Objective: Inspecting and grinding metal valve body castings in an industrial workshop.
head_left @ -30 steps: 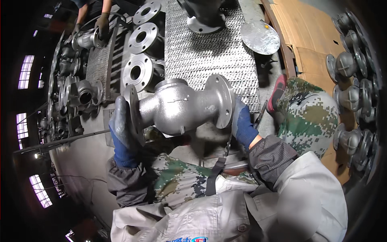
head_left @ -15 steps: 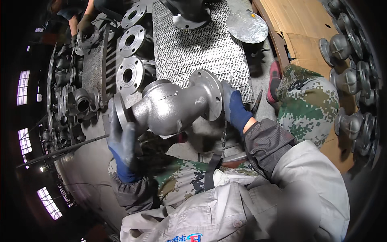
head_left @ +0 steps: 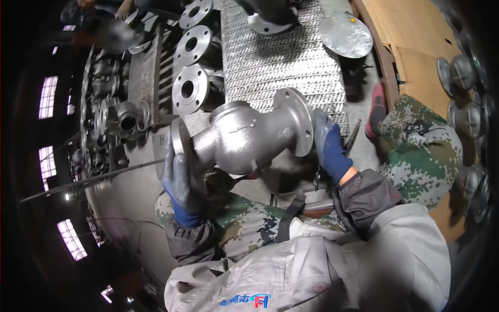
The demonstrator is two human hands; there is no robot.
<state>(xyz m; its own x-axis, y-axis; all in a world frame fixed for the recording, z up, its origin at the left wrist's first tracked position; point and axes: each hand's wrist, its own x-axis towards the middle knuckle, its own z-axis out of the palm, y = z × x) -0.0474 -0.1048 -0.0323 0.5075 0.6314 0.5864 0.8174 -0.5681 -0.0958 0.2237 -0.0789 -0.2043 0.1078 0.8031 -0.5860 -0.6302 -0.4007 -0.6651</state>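
Between my two gloved hands is a grey cast-metal valve body (head_left: 241, 143), round-bellied with a bolt-holed flange at each end. It hangs over my lap, at the near edge of the textured metal plate (head_left: 280, 67), tilted slightly up to the right. My left hand (head_left: 181, 179), in a blue glove with a grey coating, grips the left flange, its fingers spread along the rim. Against the outer face of the right flange presses my right hand (head_left: 328, 143), gloved alike; the flange partly hides its fingers.
Another flanged casting (head_left: 270, 23) stands at the plate's far end, beside a round metal disc (head_left: 345, 35). Several flanged castings (head_left: 189, 89) line the left side. Cardboard (head_left: 423, 47) and more valve bodies (head_left: 462, 73) lie right. A person (head_left: 125, 8) is at upper left.
The surroundings and the held valve body have shifted to the right in the picture. Both hands keep the same hold. The person at upper left has moved their hands.
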